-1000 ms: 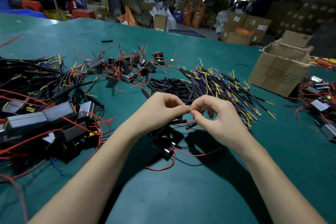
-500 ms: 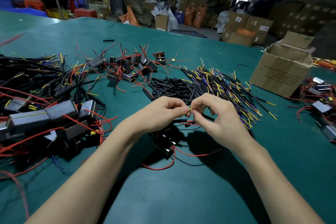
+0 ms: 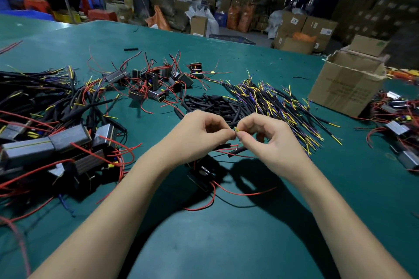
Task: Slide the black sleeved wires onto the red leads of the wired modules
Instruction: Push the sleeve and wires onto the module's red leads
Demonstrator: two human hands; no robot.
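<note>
Green desk [image 3: 226, 244] under two bare forearms reaching forward. Left hand [image 3: 197, 136] and right hand [image 3: 269, 140] raised, fingertips meeting, fingers curled narrow, pinching yellow wire tip [image 3: 237, 129]. Black sleeved wire [image 3: 238, 150] and red lead [image 3: 240, 193] just below; wired module [image 3: 201, 175] beneath the wrists.

Colour key: wiring station

Teal-green tabletop [image 3: 226, 244]; black sleeved wires [image 3: 272, 102] tipped yellow and purple; black modules [image 3: 201, 175] with red leads [image 3: 240, 193]; plain brown cardboard box [image 3: 347, 84] at right edge.
</note>
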